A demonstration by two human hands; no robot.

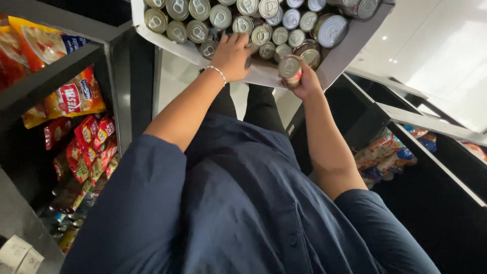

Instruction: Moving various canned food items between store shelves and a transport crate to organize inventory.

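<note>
Two hands: both are raised to a tray (264, 76) of cans.
Left hand (232, 55): laid on a can (208, 48); grip cannot be told.
Right hand (304, 81): closed around a small can (290, 68).

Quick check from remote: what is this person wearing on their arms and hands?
Both arms are bare below short dark navy sleeves. The left hand has a thin beaded bracelet at the wrist, pale in colour. The right hand shows no gloves or jewellery.
</note>
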